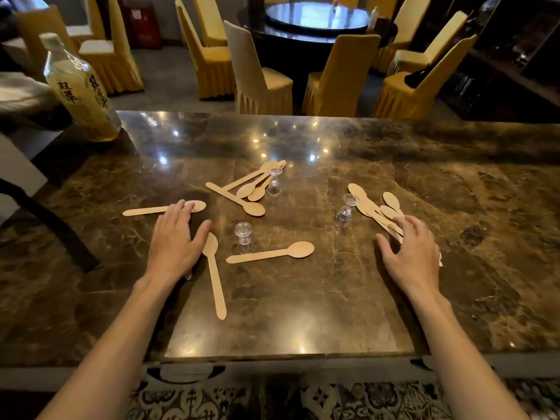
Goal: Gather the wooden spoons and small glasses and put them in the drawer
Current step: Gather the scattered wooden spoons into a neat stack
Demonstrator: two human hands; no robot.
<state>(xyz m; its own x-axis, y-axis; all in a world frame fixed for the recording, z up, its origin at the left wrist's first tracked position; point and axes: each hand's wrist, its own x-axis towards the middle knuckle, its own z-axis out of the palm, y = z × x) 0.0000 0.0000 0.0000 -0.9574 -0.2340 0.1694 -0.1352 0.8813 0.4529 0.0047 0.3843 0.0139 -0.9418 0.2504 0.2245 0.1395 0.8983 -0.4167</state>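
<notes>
Wooden spoons lie scattered on the marble counter (303, 313). My left hand (174, 237) rests flat, fingers spread, its fingertips on one spoon (145, 211); another spoon (215, 280) lies by its thumb. A lone spoon (272, 253) sits mid-counter. A pile of spoons (248, 189) lies further back, beside an upturned small glass (275, 180). My right hand (412, 247) lies spread over the near end of a second spoon pile (372, 207). Two more upturned small glasses (244, 237) (346, 210) stand between my hands. No drawer is visible.
A large bottle of yellowish liquid (80, 86) stands at the counter's far left corner. Yellow-covered chairs (257, 74) and a round dining table (318, 22) stand beyond the counter. Patterned carpet (272, 398) lies below the near edge.
</notes>
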